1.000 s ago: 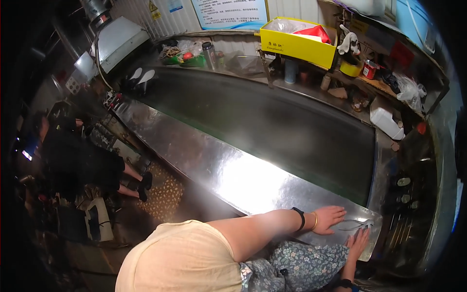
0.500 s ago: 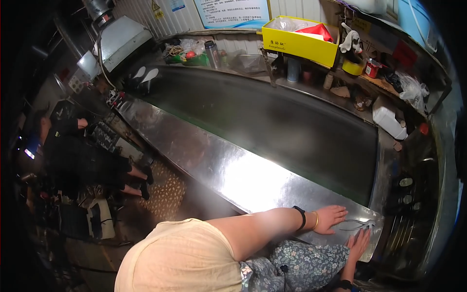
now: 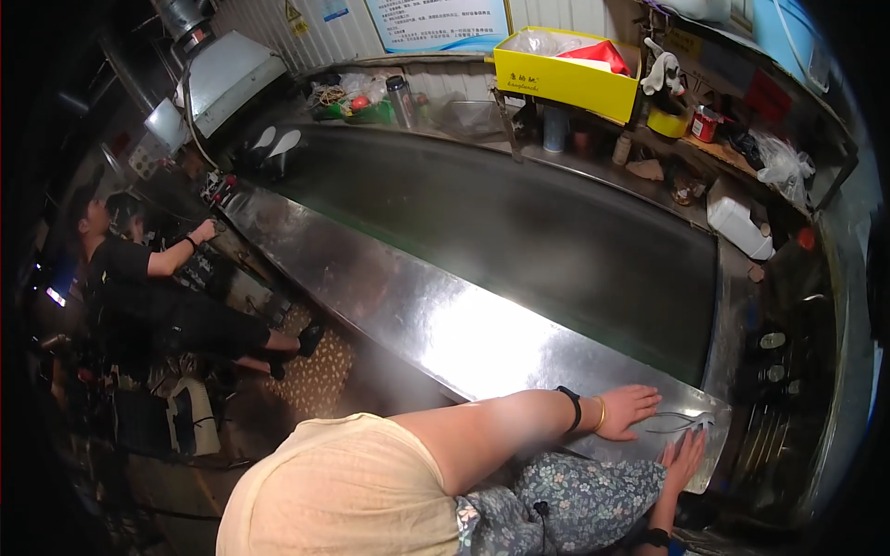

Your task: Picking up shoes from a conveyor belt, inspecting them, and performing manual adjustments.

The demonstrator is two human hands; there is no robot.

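My left hand (image 3: 628, 413) lies flat on the bright metal ledge (image 3: 389, 301), its fingers stretched out and holding nothing. A dark band and a gold-coloured bangle circle that wrist. My right hand (image 3: 683, 460) rests at the ledge's near right end, fingers extended and also holding nothing. Between the two hands lie metal pliers (image 3: 687, 422), their head close to my right fingertips. Whether those fingertips touch the pliers I cannot tell. Beyond the ledge runs a wide dark conveyor belt (image 3: 501, 241). At its far left end sit shoe-shaped dark pieces with pale soles (image 3: 283, 145).
Along the back, a shelf carries a yellow box (image 3: 565, 79), yellow tape (image 3: 667, 121), a red can (image 3: 705, 123) and plastic bags. A white jug (image 3: 739, 220) and a dark flask (image 3: 400, 100) stand behind the belt. Another person (image 3: 139, 269) stands at the left beside machinery.
The person at the left has stretched an arm toward the machinery and shifted their legs. My hands and the pliers stay nearly where they were; the view has shifted slightly.
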